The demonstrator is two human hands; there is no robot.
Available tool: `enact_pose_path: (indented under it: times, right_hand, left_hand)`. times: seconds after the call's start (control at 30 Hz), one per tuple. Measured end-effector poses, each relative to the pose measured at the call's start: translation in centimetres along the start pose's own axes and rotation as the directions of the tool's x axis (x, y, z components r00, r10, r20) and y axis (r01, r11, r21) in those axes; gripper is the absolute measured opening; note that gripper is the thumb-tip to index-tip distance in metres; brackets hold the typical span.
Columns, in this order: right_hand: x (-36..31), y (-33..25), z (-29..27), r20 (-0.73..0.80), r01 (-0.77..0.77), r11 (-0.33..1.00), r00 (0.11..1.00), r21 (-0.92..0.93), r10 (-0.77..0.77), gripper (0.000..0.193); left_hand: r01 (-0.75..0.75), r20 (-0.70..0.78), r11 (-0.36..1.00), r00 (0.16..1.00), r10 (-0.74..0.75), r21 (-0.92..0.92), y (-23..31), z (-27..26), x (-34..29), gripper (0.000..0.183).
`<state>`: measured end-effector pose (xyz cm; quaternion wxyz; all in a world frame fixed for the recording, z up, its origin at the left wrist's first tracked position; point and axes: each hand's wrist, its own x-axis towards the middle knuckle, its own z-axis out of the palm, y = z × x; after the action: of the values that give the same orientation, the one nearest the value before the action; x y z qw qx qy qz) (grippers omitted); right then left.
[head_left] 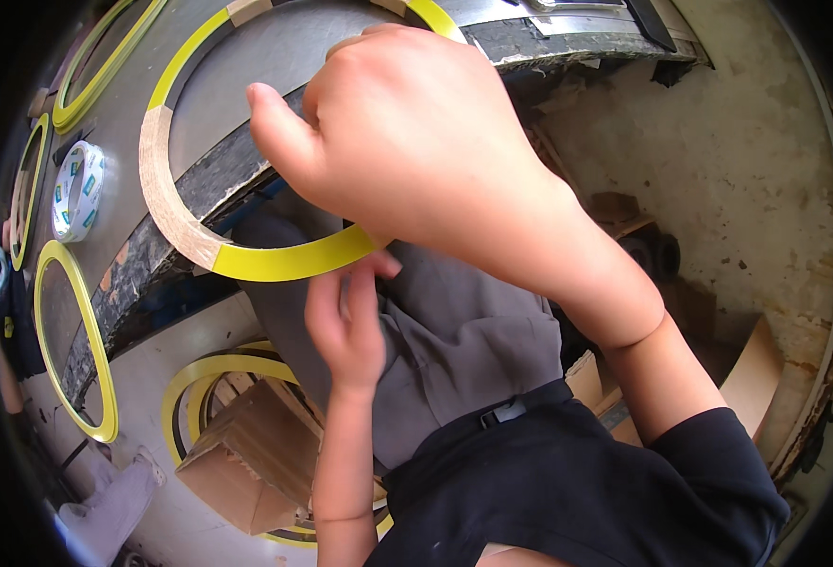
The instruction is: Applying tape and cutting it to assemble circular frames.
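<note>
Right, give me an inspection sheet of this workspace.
Surface: grey bench, its dark front edge worn and chipped.
Job's things: large ring, yellow with tan sections, reaching past the bench edge; more yellow rings at left.
Clutter: white patterned tape roll on the bench; cardboard box below, among lower rings.
Hands: left hand at the large ring's lower edge; right hand curled over its right side, grip hidden.
Cables: nothing seen.
Surroundings: stained wall at right; another person's foot at lower left.

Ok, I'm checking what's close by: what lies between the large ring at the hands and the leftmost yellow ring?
In the head view, a white patterned roll lies between the large ring and the leftmost yellow ring.
</note>
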<state>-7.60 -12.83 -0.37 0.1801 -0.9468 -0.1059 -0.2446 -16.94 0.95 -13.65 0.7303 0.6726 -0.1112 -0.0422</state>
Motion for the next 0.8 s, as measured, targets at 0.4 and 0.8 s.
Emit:
enact_pose_path:
  times: [0.4, 0.8]
  right_hand:
    - [-0.3, 1.3, 0.6, -0.282, 0.067, 0.991, 0.959, 0.119, -0.031, 0.023]
    - [-12.5, 4.0, 2.2, 0.258, -0.261, 0.691, 0.960, 0.674, 0.110, 0.065]
  left_hand:
    - [0.400, 0.388, -0.135, 0.915, 0.108, -0.906, -3.5, 1.3, 7.1, 0.045]
    - [0.348, 0.341, 0.239, 0.937, -0.073, -0.906, -4.6, 3.3, 1.0, 0.057]
